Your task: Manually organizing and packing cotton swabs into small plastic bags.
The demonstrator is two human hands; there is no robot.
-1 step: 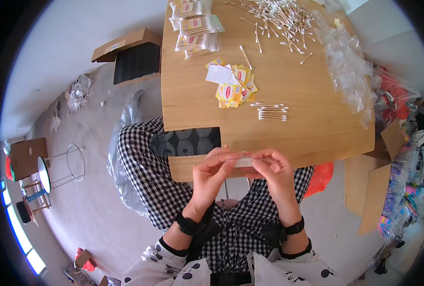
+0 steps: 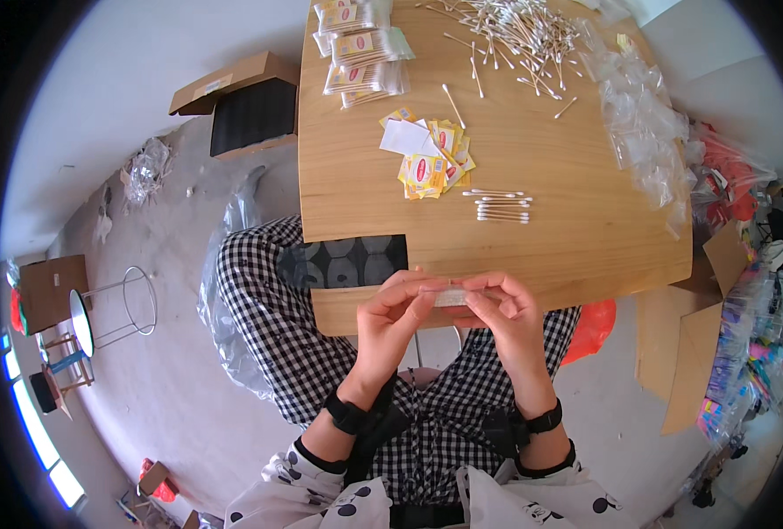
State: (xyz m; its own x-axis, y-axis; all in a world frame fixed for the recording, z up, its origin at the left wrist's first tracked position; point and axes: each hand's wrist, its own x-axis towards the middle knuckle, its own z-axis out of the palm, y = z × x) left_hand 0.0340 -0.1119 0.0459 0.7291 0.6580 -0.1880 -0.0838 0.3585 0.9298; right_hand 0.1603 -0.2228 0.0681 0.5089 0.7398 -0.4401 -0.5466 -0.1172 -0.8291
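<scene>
My left hand (image 2: pixel 389 319) and my right hand (image 2: pixel 503 316) meet at the table's near edge. Between their thumbs and fingertips they pinch a small clear plastic bag (image 2: pixel 449 298), held lengthwise; fingers cover both its ends, and its contents cannot be made out. Just beyond my hands lies a short row of cotton swabs (image 2: pixel 502 208) on the wooden table (image 2: pixel 550 251). Left of that row is a loose pile of yellow and white cards (image 2: pixel 426 167), one turned blank side up.
Filled swab packets (image 2: pixel 363 62) are stacked at the far left, with a heap of loose swabs (image 2: pixel 537 40) at the far middle. Empty clear bags (image 2: pixel 642 115) line the table's right side. Open cardboard boxes (image 2: pixel 673 353) stand right, and a dark patterned piece (image 2: pixel 356 263) sits in the table's cutout.
</scene>
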